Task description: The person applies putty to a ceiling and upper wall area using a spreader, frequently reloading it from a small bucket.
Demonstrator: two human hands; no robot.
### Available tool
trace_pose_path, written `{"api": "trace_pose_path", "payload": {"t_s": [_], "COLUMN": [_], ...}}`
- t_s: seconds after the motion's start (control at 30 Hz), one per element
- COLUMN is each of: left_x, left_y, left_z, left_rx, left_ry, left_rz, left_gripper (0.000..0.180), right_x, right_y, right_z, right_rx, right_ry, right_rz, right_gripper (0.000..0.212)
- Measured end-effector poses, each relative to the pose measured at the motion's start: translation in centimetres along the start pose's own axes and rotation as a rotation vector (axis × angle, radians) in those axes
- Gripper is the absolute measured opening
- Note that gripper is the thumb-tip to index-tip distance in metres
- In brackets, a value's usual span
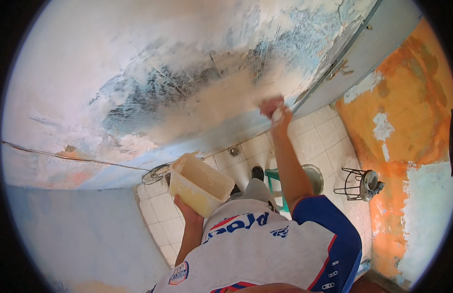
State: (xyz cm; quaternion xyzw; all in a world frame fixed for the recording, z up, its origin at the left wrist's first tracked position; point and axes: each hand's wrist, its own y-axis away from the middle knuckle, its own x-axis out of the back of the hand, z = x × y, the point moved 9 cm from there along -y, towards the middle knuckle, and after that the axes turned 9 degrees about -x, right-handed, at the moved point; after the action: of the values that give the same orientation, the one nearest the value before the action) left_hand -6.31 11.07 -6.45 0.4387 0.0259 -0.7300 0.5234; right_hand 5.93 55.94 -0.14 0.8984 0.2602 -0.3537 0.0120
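Observation:
My left hand (188, 210) is closed on the lower side of a cream rectangular plastic tub (191, 192). The tub is tilted at my waist, with pale residue smeared inside. Stretched out toward the wall, my right hand (282, 118) grips a broad, reddish brush-like tool (271, 105) with a pale handle; its exact kind is blurred. The tool is at the lower right of a damp-looking beige coating on the patchy wall (221, 97). Dark blue, scraped areas show above and left of that coating.
Below are a green stool (272, 174) by my right leg, a round basin (313, 179), and a metal-legged stand (352, 184). A fan (155, 174) sits left of the tub. A cable (75, 156) runs along the wall. White tiles (314, 141) cover the floor.

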Motion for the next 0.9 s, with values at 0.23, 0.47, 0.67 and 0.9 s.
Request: {"api": "trace_pose_path", "payload": {"t_s": [0.23,0.47,0.67,0.9], "left_x": [0.8,1.0,-2.9,-1.2], "left_y": [1.0,1.0,-0.3,-1.6], "left_z": [0.4,0.9,-0.2,-1.8], "left_rx": [0.048,0.011,0.079,0.088], "left_ry": [-0.085,-0.157,-0.068,-0.07], "left_rz": [0.076,0.116,0.025,-0.022], "left_gripper": [0.066,0.067,0.067,0.066], "right_x": [20.2,-5.5,-19.2,-9.0], "right_y": [1.0,-8.3,-9.8,-2.7], "right_z": [16.5,-3.8,-20.8,-16.1], "right_rx": [-0.251,0.034,0.136,0.106], "right_ry": [0.14,0.104,0.208,0.094], "right_rz": [0.332,0.142,-0.005,0.076], "right_gripper": [0.041,0.03,0.039,0.039]}}
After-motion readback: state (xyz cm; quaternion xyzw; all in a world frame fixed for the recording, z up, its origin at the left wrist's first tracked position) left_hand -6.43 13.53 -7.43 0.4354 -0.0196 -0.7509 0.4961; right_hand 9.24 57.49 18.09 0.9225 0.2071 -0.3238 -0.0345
